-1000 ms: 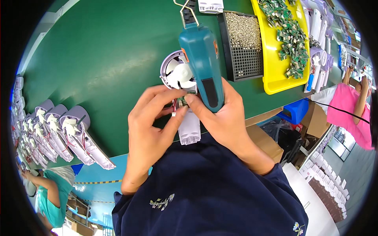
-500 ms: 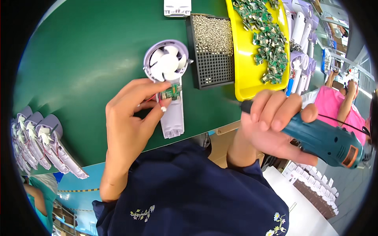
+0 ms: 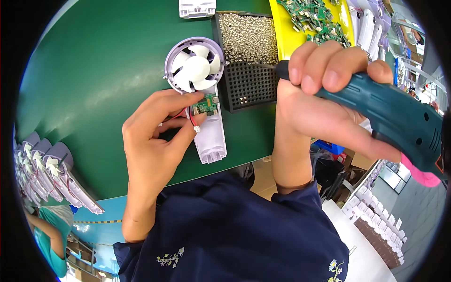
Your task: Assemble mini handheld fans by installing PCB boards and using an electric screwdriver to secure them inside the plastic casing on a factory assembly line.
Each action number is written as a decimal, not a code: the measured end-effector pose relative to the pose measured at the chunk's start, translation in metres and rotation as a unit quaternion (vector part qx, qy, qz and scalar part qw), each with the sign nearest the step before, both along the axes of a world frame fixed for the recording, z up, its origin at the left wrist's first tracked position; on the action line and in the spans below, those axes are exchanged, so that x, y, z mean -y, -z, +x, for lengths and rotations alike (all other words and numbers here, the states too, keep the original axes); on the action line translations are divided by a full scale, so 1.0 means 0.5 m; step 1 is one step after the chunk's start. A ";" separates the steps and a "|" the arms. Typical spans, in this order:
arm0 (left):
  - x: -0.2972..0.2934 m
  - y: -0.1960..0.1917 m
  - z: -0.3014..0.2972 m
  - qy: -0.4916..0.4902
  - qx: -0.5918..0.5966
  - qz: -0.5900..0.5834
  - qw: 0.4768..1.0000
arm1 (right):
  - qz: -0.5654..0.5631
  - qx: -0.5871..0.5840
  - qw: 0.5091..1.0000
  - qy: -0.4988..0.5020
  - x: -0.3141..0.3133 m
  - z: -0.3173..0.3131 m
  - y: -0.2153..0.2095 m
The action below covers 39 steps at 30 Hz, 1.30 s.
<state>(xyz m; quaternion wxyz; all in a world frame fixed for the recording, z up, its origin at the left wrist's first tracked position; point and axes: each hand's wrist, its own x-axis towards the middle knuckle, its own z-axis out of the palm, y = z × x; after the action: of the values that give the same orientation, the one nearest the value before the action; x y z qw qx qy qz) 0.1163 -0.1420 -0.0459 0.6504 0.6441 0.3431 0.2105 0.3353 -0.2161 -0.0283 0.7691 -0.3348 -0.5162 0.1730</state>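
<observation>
Pinching left hand [image 3: 152, 131]: green circuit board [image 3: 206, 105], over fan housing [image 3: 210, 135]
Gripping right hand [image 3: 317, 105]: teal screwdriver [image 3: 385, 101], nose toward screw tray [image 3: 251, 82]
Fan housing: above green desk [image 3: 103, 84], left of screw tray

Hands [image 3: 152, 127] pinching circuit board [image 3: 206, 105], gripping teal screwdriver [image 3: 383, 103]

The left hand [image 3: 152, 124] is on the near side of the fan [image 3: 194, 69], its thumb and first finger bent into a pinch. The right hand [image 3: 324, 94] is lifted to the right of the fan, four fingers [image 3: 320, 66] curled tight and the thumb straight, pointing away from it. Both bare arms reach in from the near side of the fan.
</observation>
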 end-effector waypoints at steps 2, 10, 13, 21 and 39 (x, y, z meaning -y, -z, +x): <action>0.000 0.001 0.000 -0.001 0.000 0.000 1.000 | -0.001 0.006 1.000 0.009 -0.003 -0.003 0.002; -0.001 0.003 0.003 -0.003 0.013 -0.010 1.000 | 0.015 -0.031 0.998 0.056 -0.025 -0.024 0.014; 0.000 0.000 0.002 -0.008 0.016 -0.007 1.000 | 0.022 -0.018 0.998 0.061 -0.028 -0.025 0.012; -0.003 0.002 0.003 -0.003 0.024 -0.007 1.000 | 0.010 -0.011 0.997 0.071 -0.025 -0.033 0.010; -0.009 0.001 -0.003 0.018 -0.001 0.014 1.000 | -0.025 -0.043 0.998 -0.038 0.005 -0.155 -0.043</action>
<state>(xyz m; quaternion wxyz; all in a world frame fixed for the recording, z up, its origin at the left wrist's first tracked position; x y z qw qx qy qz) 0.1149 -0.1374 -0.0462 0.6447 0.6595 0.3294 0.2024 0.2578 -0.2185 -0.0066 0.7748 -0.3263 -0.4908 0.2287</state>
